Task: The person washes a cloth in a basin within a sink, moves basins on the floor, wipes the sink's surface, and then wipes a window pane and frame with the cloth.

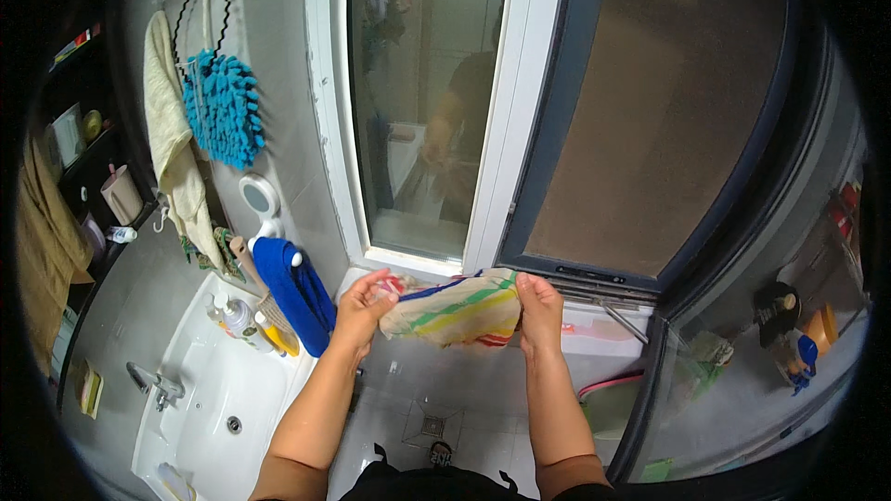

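A striped cloth [452, 314], off-white with green, yellow, blue and red bands, is stretched between my two hands. My left hand [363, 307] pinches its bunched left end, where some red and white shows. My right hand [539, 306] grips the opposite upper corner with the thumb in front. The cloth hangs slack in front of the window sill, above the tiled floor. Its back side is hidden from me.
To the left is a white washbasin [216, 390] with a chrome faucet [156, 383], pump bottle [240, 320] and blue towel [292, 292]. A blue chenille mitt [223, 108] hangs on the wall. Right stands an open dark-framed window sash [661, 334]. Below is a floor drain [433, 426].
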Demonstrator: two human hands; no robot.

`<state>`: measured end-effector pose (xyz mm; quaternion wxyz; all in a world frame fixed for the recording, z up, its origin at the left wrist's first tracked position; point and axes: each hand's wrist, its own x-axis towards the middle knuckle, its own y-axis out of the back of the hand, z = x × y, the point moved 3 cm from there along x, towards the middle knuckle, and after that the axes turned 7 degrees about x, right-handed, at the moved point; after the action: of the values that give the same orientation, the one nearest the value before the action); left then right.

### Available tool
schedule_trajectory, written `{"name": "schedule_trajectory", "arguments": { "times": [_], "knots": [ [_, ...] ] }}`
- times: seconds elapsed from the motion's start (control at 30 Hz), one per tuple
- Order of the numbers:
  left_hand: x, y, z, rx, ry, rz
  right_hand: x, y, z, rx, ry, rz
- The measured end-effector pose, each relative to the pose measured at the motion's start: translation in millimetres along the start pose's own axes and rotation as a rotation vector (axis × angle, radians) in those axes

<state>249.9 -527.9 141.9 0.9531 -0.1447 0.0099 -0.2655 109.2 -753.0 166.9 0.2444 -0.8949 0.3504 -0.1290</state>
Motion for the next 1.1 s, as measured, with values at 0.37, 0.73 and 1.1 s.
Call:
{"name": "schedule_trajectory", "arguments": {
  "times": [0.37, 0.73, 1.1],
  "knots": [
    [48.2, -65.3, -36.0, 0.399, 0.049, -0.290, 32.7, -83.0, -29.2, -0.825, 0.505, -0.121],
    [51.0, 22.8, -82.3, 0.908, -0.368, 0.201, -1.5, -34.8, 145.4, -1.537, 0.584, -0.401],
    [27.2, 74.9, -73.5, 0.939, -0.511, 0.337, 87.1, -168.9, 200.1, -1.699, 0.704, -0.459]
  ]
}}
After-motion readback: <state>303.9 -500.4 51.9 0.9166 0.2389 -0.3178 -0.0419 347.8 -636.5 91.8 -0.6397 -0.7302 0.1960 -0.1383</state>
